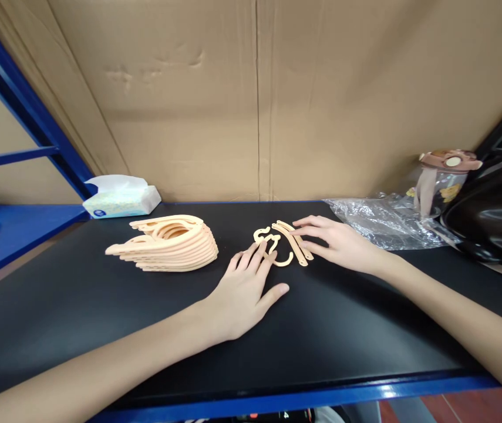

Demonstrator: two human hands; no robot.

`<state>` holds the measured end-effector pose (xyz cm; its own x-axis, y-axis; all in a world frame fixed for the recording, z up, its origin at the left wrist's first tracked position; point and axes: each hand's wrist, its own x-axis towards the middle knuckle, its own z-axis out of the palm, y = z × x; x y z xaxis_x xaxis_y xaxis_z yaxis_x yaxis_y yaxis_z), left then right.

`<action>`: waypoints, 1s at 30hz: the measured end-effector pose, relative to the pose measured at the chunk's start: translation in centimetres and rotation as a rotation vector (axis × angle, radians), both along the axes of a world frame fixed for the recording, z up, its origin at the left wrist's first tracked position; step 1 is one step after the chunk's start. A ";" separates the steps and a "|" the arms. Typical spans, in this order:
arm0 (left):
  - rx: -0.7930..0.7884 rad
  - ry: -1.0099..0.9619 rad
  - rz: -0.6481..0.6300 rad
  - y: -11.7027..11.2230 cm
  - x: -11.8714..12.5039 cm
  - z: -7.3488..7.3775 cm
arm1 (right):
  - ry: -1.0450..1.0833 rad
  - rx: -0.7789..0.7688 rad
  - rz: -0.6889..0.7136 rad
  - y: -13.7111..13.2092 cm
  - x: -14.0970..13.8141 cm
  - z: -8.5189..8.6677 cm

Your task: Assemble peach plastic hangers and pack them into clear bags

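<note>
My left hand (246,294) lies palm down with its fingers spread, the fingertips over some cream plastic hooks (285,259) that it partly hides. To its right, my right hand (339,241) has its fingers stretched out, with the tips at two slim, curved cream plastic strips (292,244) lying side by side. The strips have small holes at their ends. Left of my left hand sits a neat stack of cream plastic hanger-like pieces (175,249), several layers high, apart from both hands.
A tissue pack (123,200) stands at the back left of the black table (321,335). Clear plastic wrap (378,223), a brown-lidded bottle (442,182) and a shiny black bag (497,205) are at the right. Cardboard (180,106) walls the back; a blue frame (34,100) rises left.
</note>
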<state>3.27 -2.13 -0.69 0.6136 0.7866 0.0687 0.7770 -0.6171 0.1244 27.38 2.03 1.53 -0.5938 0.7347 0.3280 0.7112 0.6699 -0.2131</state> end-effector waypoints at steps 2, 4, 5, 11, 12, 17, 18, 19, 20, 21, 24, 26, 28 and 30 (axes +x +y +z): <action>-0.008 0.005 -0.018 -0.4 -0.6 0.1 | -0.073 -0.020 0.009 0.0 0.0 -0.1; 0.018 0.012 -0.004 -0.1 -0.9 0.2 | -0.140 -0.024 0.003 -0.3 -0.2 -0.1; 0.050 0.016 0.006 0.3 -1.0 0.3 | -0.174 -0.012 -0.005 -0.6 -0.4 -0.1; 0.387 0.047 -0.113 3.0 -0.4 -0.3 | -0.153 0.057 0.100 -2.7 -2.4 0.5; 0.415 0.045 -0.147 3.2 -0.3 -0.3 | -0.127 0.077 0.083 -2.9 -2.6 0.5; 0.433 0.008 -0.173 2.9 -0.2 -0.3 | -0.037 0.160 -0.070 -2.5 -2.5 0.3; 0.434 -0.003 -0.161 2.8 -0.1 -0.3 | -0.029 0.158 -0.064 -2.3 -2.3 0.2; 0.437 -0.012 -0.150 2.6 -0.1 -0.2 | -0.027 0.154 -0.054 -2.0 -2.2 0.1; 0.440 -0.025 -0.140 2.6 -0.1 -0.2 | -0.027 0.150 -0.045 -1.9 -2.1 -0.1; 0.443 -0.039 -0.136 2.6 -0.1 -0.2 | -0.028 0.146 -0.038 -1.7 -2.0 -0.2; 0.440 -0.085 -0.170 2.8 0.0 -0.1 | -0.034 0.152 -0.017 -1.6 -2.2 -0.7; 0.436 -0.121 -0.208 3.0 0.1 0.0 | -0.041 0.164 -0.006 -1.7 -2.4 -0.9; 0.439 -0.161 -0.231 3.1 0.0 0.1 | -0.020 0.168 -0.014 -1.8 -2.6 -1.0; 0.429 -0.221 -0.267 3.1 0.0 0.3 | 0.020 0.158 -0.033 -2.0 -2.8 -0.9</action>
